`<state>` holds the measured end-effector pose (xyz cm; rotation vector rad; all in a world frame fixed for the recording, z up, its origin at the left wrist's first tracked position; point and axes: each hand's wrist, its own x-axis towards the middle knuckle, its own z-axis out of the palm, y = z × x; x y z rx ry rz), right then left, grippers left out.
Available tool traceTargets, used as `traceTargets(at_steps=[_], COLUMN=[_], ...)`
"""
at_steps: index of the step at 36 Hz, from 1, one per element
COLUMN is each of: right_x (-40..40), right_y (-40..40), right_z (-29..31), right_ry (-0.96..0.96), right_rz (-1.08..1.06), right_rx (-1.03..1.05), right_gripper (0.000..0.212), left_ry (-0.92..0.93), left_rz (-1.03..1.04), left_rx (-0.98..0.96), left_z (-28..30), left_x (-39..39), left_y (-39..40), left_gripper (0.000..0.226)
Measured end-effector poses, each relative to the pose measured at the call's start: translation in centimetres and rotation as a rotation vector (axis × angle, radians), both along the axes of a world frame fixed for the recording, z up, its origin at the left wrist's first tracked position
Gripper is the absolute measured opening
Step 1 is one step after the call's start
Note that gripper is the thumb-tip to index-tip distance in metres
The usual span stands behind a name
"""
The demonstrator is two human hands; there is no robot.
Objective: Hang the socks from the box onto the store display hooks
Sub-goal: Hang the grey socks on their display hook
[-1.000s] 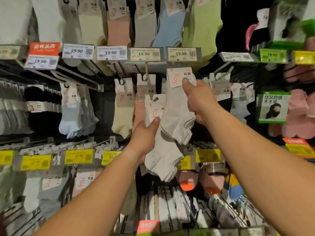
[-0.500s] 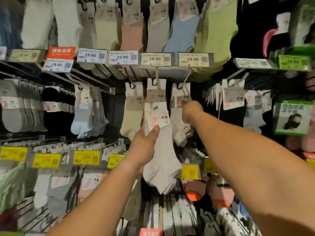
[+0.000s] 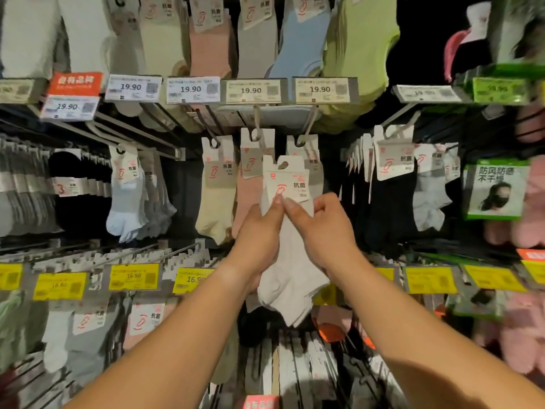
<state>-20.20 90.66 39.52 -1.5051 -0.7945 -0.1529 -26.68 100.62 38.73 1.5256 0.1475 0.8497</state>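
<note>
A store sock wall fills the view, dim and crowded, with rows of carded socks hanging from metal display hooks (image 3: 307,125) and price tags along the rails. At 10 o'clock an orange sign (image 3: 75,83) sits over a white 19.90 tag, and more 19.90 price tags (image 3: 193,90) run from there toward 12 o'clock. Below the rail hangs a pale blue sock pack (image 3: 125,196) at 9 o'clock, then a cream pack (image 3: 216,190) and a pink pack (image 3: 249,178) nearer the middle. Yellow 16.90 tags (image 3: 134,276) line the lower rail from 8 o'clock across to 4 o'clock.

At the centre, both hands hold one pack of light grey socks (image 3: 290,261), not on any hook; its card (image 3: 287,180) stands upright in front of the hanging packs, just below two hooks. The left hand (image 3: 258,234) grips the pack from its left side, thumb pressed on the lower edge of the card. The right hand (image 3: 323,228) meets it from the right, thumb pinching the same spot, fingers curled behind the pack. The sock toes hang down toward 6 o'clock, below the wrists.

At 3 o'clock hang dark sock packs (image 3: 386,208), and past them a green-framed face mask package (image 3: 495,188). Pink fluffy goods (image 3: 525,329) blur at 4 o'clock.
</note>
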Motion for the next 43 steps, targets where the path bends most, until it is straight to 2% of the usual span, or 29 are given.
traceTargets(at_steps=[1, 3, 6, 9, 13, 16, 20, 23, 28, 34, 39, 43], right_x=[0.2, 0.7, 1.2, 1.3, 0.8, 0.6, 1.7, 2.6, 2.7, 3.9, 5.2, 7.2], right_y=[-0.1, -0.4, -0.8, -1.0, -0.2, 0.2, -0.6, -1.3, -1.0, -0.6, 0.0, 1.2], right_z=[0.1, 0.3, 0.3, 0.4, 0.7, 1.0, 2.9, 5.0, 6.7, 8.2, 7.9, 7.5], right_ry=[-0.007, -0.002, 0.076, 0.171, 0.278, 0.278, 0.196, 0.157, 0.051, 0.032, 0.024, 0.025], right_rz=[-0.008, -0.023, 0.037, 0.062, 0.100, 0.137, 0.143, 0.171, 0.190, 0.154, 0.112, 0.051], right_rx=[0.007, 0.009, 0.087, 0.109, 0.214, 0.265, 0.281, 0.308, 0.288, 0.306, 0.232, 0.158], right_gripper=[0.036, 0.033, 0.038, 0.031, 0.023, 0.027, 0.012, 0.012, 0.019, 0.021, 0.016, 0.020], left_ry=[-0.009, -0.021, 0.009, -0.004, -0.053, -0.055, -0.046, -0.051, -0.057, -0.049, -0.047, -0.052], left_rz=[-0.014, -0.039, 0.018, 0.041, 0.086, 0.141, 0.173, 0.162, 0.154, 0.157, 0.159, 0.158], left_rx=[0.003, -0.020, -0.056, -0.062, -0.037, 0.009, -0.020, -0.053, -0.071, -0.103, -0.132, -0.144], left_z=[0.2, 0.6, 0.7, 0.6, 0.4, 0.7, 1.3, 1.7, 2.1, 2.1, 1.9, 1.9], left_x=[0.1, 0.4, 0.5, 0.6, 1.0, 0.9, 0.2, -0.2, -0.3, -0.4, -0.6, -0.8], left_y=[-0.2, -0.2, 0.1, 0.1, -0.1, -0.1, 0.8, 1.3, 1.6, 1.9, 2.2, 2.4], left_gripper=[0.032, 0.035, 0.034, 0.031, 0.015, 0.019, 0.028, 0.033, 0.030, 0.027, 0.022, 0.018])
